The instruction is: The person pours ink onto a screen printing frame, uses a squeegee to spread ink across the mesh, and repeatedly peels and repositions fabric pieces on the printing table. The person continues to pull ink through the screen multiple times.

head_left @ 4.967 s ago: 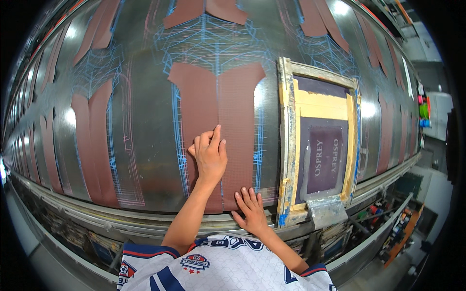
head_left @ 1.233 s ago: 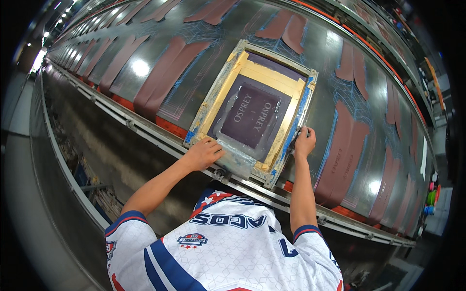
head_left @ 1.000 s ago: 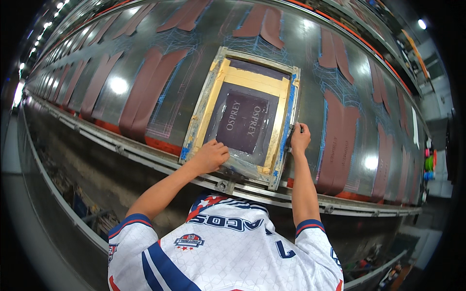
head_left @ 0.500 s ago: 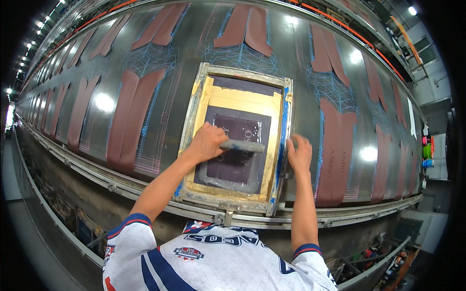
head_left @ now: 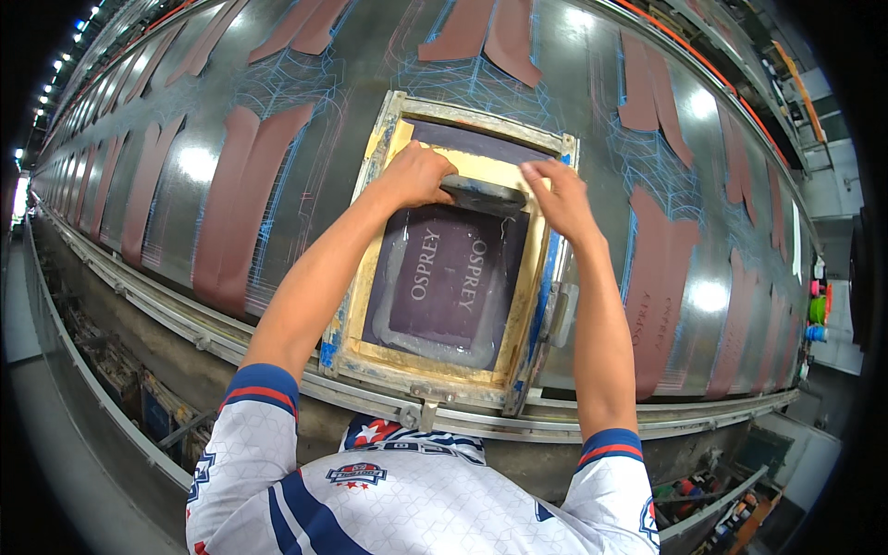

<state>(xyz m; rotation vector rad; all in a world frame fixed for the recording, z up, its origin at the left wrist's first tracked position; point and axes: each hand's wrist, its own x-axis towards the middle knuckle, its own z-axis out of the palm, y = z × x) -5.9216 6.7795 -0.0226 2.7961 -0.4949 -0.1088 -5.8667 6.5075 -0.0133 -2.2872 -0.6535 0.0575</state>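
My left hand (head_left: 416, 176) is closed on the left end of a grey squeegee (head_left: 487, 196), which lies crosswise near the far end of a screen-printing frame (head_left: 367, 217). My right hand (head_left: 564, 199) is beside the squeegee's other end, fingers partly spread and slightly blurred; I see no grip on it. Yellow tape (head_left: 476, 166) lines the frame's inside. Within it, the dark purple mesh (head_left: 449, 319) shows two pale lines of lettering, with clear wet-looking paste along its edges. Blue tape marks the frame's right rail.
The frame rests on a long dark table with several maroon fabric pieces (head_left: 661, 287) laid in rows. Blue and pink lines are drawn around them. A metal rail (head_left: 277, 356) runs along the near edge. A metal clamp (head_left: 425, 409) sits at the frame's near end.
My left hand has moved the squeegee from mid-mesh to the frame's far end, uncovering the lettering. My right hand has come up from outside the right rail to beside the squeegee.
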